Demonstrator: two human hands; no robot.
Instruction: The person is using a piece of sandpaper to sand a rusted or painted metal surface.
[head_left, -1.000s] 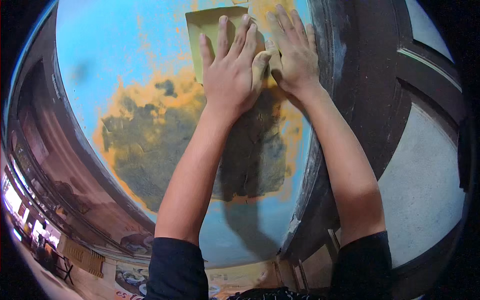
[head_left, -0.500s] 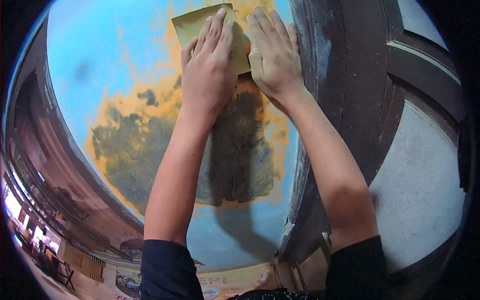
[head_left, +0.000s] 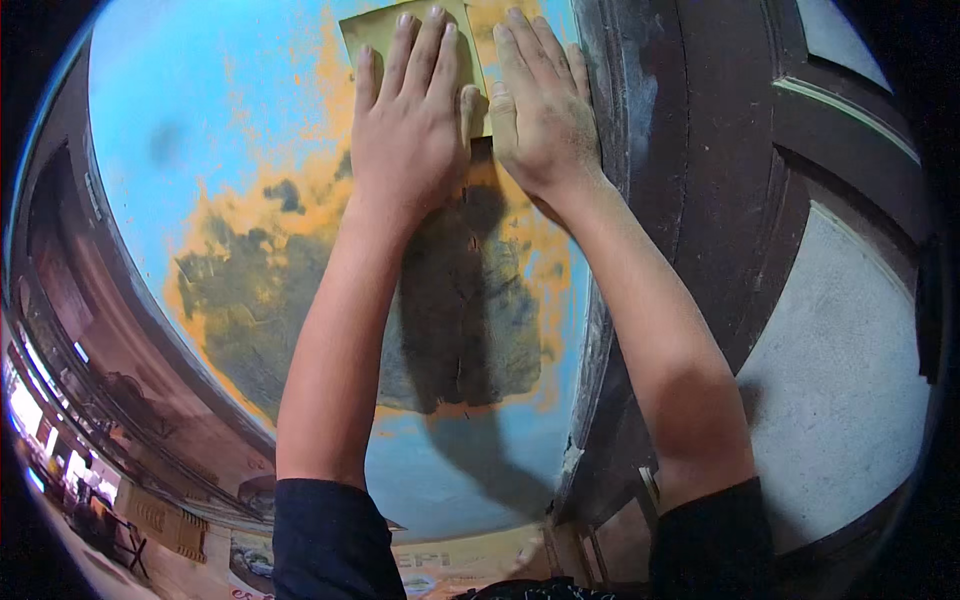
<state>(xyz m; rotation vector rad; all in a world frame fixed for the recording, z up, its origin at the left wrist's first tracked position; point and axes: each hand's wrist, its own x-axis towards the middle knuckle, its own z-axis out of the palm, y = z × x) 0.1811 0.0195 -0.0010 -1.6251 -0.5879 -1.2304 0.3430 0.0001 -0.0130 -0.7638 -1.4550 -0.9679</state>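
Observation:
A yellowish sheet that looks like sandpaper (head_left: 375, 28) lies against the upper part of a painted panel (head_left: 160, 210). My left hand (head_left: 410, 140) presses flat on it, fingers stretched and spread, covering much of the sheet. Just to its right, my right hand (head_left: 545, 115) rests flat with its fingers extended; its thumb side is at the sheet's right edge. Dust coats the back of this hand. Below both hands the light blue paint gives way to an orange layer and a large dark grey, rough patch (head_left: 270, 300). Shadows of my arms fall across that patch.
A dark brown frame (head_left: 650, 250) borders the panel on the right, beside pale grey inset panels (head_left: 850, 380). Another dark wooden frame (head_left: 120, 270) curves along the left. Printed sheeting (head_left: 470, 555) lies at the bottom, and a cluttered bright area shows at lower left.
My left hand has shifted slightly left and its fingers are spread wider, with the thumb now showing on the right. The sheet has moved up a little; my right hand barely moved.

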